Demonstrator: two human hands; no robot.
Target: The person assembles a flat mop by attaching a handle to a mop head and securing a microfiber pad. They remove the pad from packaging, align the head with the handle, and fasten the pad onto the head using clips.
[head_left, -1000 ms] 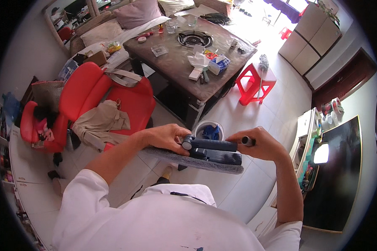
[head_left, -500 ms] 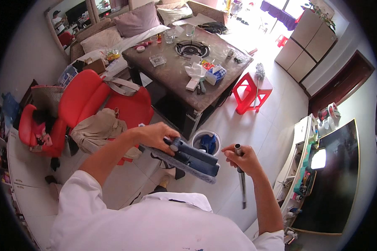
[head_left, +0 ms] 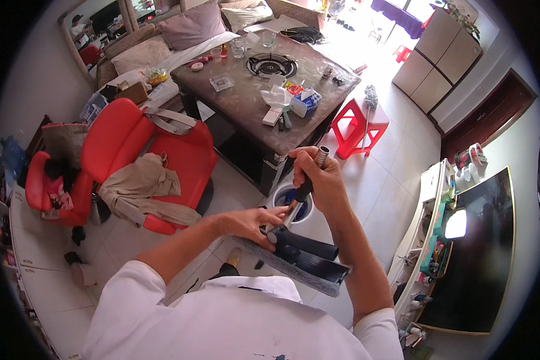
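My left hand (head_left: pixel 252 225) grips a window-squeegee head (head_left: pixel 306 249), a dark blue-grey bar with a fuzzy grey pad along its lower side. It is held tilted in front of my white shirt. In my right hand (head_left: pixel 319 180) is a short metal handle (head_left: pixel 305 191) with a dark grip, slanting down toward the head. The handle's lower end lies at my left fingertips, by the head's middle; whether the two are joined cannot be made out. Just beyond, a white bucket (head_left: pixel 309 217) with something blue inside is partly covered by my hands.
A stone-topped table (head_left: pixel 234 105) with a gas burner (head_left: pixel 272 66) and tissues stands ahead. A red chair (head_left: pixel 183 153) with beige cloth is at left. At right are a red stool (head_left: pixel 354 129) holding a duster and a television (head_left: pixel 480 258) beside a shelf.
My right hand has moved up and left, bringing the handle over to the squeegee head. My left hand has lowered the head toward me and slightly right.
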